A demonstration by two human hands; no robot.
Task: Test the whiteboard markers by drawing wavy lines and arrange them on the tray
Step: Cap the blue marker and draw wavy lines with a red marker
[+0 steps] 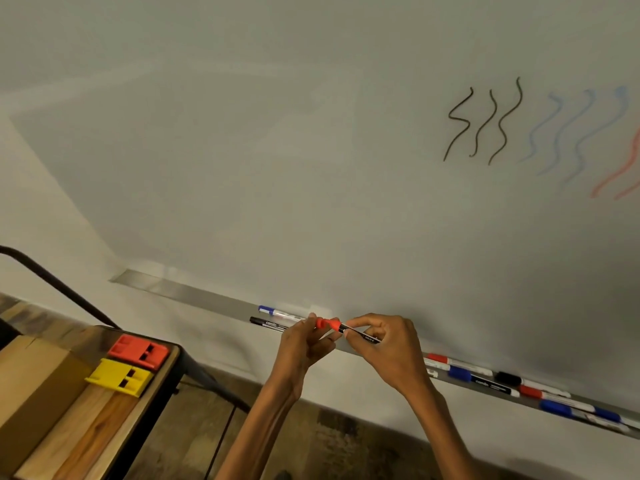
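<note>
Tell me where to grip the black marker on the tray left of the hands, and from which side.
Pinch the black marker by its barrel, just right of the cap, coming from above and the front. It lies flat along the tray, with the blue-capped marker close behind it toward the board, so the front looks freer. The left hand hides its right end.

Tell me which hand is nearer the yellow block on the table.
Left. The left hand is to the right of the yellow block; the right hand lies farther right, beyond it.
</note>
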